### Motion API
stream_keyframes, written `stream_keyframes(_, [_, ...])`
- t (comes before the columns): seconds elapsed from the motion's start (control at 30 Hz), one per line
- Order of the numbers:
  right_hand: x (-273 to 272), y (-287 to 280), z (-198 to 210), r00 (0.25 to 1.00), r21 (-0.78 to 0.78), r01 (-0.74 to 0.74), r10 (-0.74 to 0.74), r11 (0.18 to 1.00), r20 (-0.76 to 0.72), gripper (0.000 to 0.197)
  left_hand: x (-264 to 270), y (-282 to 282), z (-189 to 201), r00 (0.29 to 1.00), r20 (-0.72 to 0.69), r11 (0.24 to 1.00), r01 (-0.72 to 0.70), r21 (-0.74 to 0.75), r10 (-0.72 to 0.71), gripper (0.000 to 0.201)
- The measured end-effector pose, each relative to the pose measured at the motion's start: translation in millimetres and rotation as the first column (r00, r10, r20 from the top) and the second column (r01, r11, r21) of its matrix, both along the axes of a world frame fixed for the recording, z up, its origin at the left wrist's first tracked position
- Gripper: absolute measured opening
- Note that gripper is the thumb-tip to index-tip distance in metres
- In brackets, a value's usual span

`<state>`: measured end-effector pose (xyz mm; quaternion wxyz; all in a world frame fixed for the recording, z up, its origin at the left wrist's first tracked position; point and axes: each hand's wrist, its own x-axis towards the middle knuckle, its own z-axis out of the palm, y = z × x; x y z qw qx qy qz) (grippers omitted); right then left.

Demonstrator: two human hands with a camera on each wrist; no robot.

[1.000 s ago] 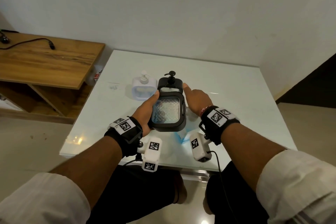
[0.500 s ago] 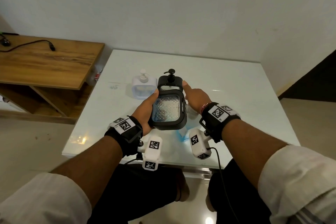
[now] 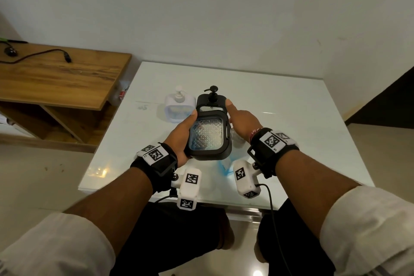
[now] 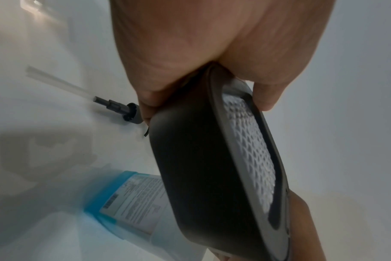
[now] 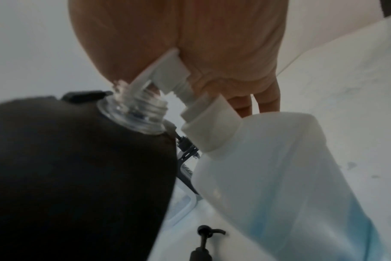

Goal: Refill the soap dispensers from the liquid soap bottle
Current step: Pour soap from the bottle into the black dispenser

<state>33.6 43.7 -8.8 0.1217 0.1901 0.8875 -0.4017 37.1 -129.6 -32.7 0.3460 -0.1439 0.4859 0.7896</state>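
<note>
Black dispenser [image 3: 209, 135] tilted in left hand [image 3: 181, 139] — right hand [image 3: 240, 120] on soap bottle [image 5: 279, 176].

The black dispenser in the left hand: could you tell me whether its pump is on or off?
Off. The black dispenser shows a bare threaded neck; a black pump lies on the table.

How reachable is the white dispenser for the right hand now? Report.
Probably not directly: the right hand presses the pump of the soap bottle, and the black dispenser held by the left hand sits between it and the white dispenser.
</note>
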Motion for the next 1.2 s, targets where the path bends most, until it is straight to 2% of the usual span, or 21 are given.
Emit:
stream_keyframes(0.1, [2, 6, -1, 1.0, 0.039, 0.011, -0.011, 0.999, 0.001, 0.076, 3, 1, 3, 1.0, -0.006, 1.0, -0.004, 0.006, 0.005, 0.051])
stream_keyframes(0.4, [1, -2, 9, 0.999, -0.04, -0.044, 0.043, 0.998, -0.027, 0.079, 0, 0, -1, 1.0, -0.014, 1.0, 0.007, 0.021, -0.006, 0.051])
stream_keyframes(0.57, [1, 1, 1, 1.0, -0.009, -0.016, 0.016, 1.0, 0.024, 0.075, -2, 0, -2, 1.0, -0.011, 1.0, 0.021, -0.003, -0.021, 0.053])
stream_keyframes(1.0, [-1, 0, -2, 0.998, -0.02, -0.029, 0.027, 0.999, -0.056, 0.083, -5, 0, -6, 1.0, -0.01, 1.0, 0.009, 0.004, -0.009, 0.053])
stream_keyframes(1.2, [0, 4, -6, 0.998, 0.004, 0.016, -0.016, 1.0, -0.052, 0.077, -5, -4, -10, 1.0, -0.012, 0.999, 0.025, -0.022, -0.025, 0.055])
